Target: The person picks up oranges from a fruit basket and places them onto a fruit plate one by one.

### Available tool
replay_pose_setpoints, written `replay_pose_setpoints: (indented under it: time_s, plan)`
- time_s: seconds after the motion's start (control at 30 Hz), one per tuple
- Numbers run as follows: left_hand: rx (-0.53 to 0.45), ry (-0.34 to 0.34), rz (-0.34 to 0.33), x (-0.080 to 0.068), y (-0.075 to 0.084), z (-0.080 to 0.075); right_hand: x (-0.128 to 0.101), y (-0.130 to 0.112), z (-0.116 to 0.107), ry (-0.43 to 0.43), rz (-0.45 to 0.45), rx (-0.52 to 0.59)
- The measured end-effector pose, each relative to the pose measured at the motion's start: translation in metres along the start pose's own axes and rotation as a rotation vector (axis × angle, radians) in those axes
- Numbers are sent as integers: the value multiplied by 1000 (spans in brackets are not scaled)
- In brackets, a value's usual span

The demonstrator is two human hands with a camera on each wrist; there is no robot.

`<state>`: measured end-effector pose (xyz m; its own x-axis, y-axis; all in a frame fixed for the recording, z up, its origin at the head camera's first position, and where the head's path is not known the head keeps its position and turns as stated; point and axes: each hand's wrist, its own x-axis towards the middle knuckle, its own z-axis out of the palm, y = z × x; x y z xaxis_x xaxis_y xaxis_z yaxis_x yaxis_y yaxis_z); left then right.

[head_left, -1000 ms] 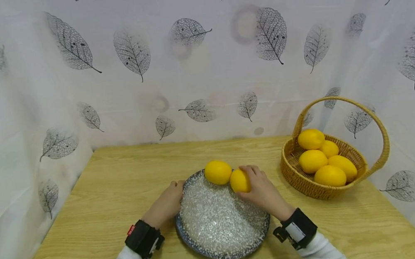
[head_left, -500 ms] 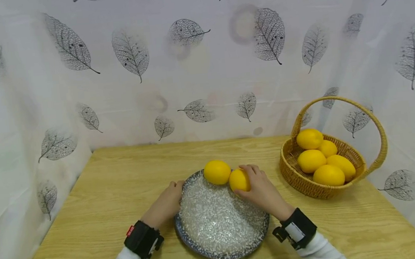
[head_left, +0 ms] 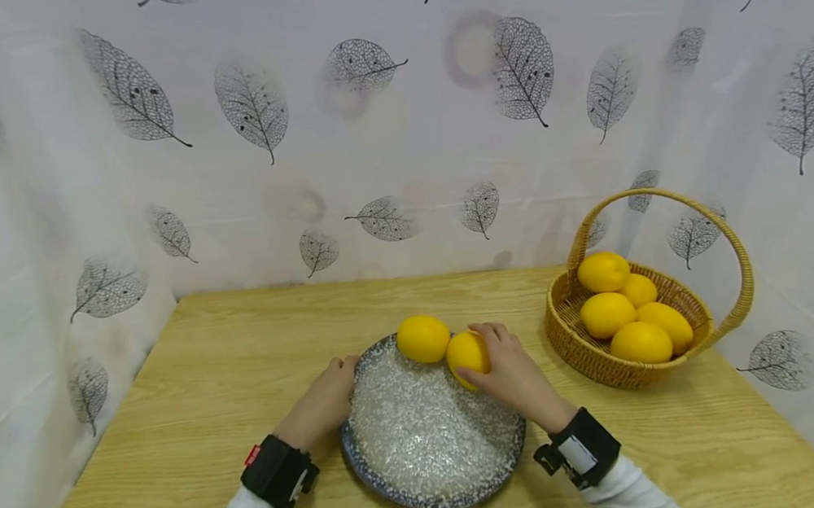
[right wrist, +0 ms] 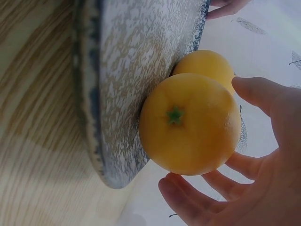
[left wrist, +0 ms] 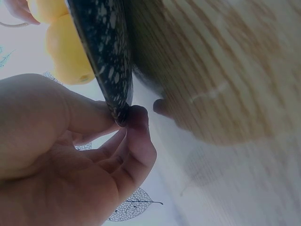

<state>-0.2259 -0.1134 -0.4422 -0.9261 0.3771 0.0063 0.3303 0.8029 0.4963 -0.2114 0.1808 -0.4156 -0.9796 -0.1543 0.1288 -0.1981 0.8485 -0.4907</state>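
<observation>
A round grey-speckled plate (head_left: 433, 448) with a dark blue rim lies on the table. My left hand (head_left: 325, 401) pinches its left far rim, thumb on the upper side and fingers curled under, as the left wrist view shows. At the plate's far side one lemon (head_left: 423, 339) rests near the rim. Right beside it sits a second lemon (head_left: 467, 356), which my right hand (head_left: 518, 378) holds with thumb and fingers curved round it. In the right wrist view this held lemon (right wrist: 188, 125) shows a green stem end and overlaps the other lemon (right wrist: 207, 66).
A wicker basket (head_left: 594, 363) with a tall handle stands to the right, holding several lemons (head_left: 640, 344). The wooden table (head_left: 237, 327) ends at a white curtain (head_left: 398, 157) printed with grey leaves. Each wrist wears a black strapped device (head_left: 278, 473).
The lemon in the right hand has turned slightly, reaching a little nearer the plate's middle. Both hands keep their places; the head view has shifted slightly.
</observation>
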Motion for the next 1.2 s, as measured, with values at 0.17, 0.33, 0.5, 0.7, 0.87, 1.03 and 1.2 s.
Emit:
replay_pose_setpoints:
  time_s: [0.17, 0.33, 0.5, 0.7, 0.87, 1.03, 1.2]
  plan:
    - [-7, -6, -3, -1, 1, -1, 0, 0, 0, 0, 4, 0]
    - [-8, -8, -4, 0, 2, -1, 0, 1, 0, -2, 12, 1]
    - [-14, 0, 5, -1, 2, -1, 0, 1, 0, 0, 13, -2]
    - [-12, -2, 4, 0, 1, -1, -1, 2, -1, -3, 14, -7]
    - [-2, -12, -5, -1, 2, -1, -1, 2, -1, -3, 17, -3]
    - [-6, -16, -12, -1, 3, -2, -2, 1, -2, -9, 29, 9]
    - [-12, -12, -7, -1, 3, -2, -2, 1, -3, -12, 40, 13]
